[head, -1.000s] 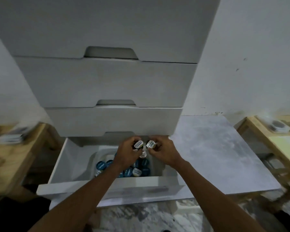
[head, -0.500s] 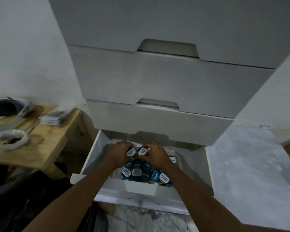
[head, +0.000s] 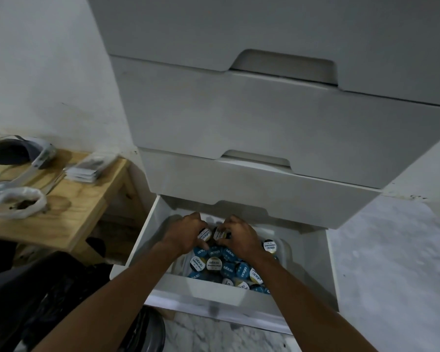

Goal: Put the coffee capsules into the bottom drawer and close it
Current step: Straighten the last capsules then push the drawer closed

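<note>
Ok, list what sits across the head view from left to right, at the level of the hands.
Wooden side table → left wall of the bottom drawer → left hand → right hand → lone capsule at the right of the pile → grey floor.

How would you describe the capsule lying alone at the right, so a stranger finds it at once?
Find the tall white cabinet, then its open bottom drawer. Inside, most coffee capsules crowd together just below the right hand. This capsule lies to the right of that hand, and its lid is black and white, not blue.
</note>
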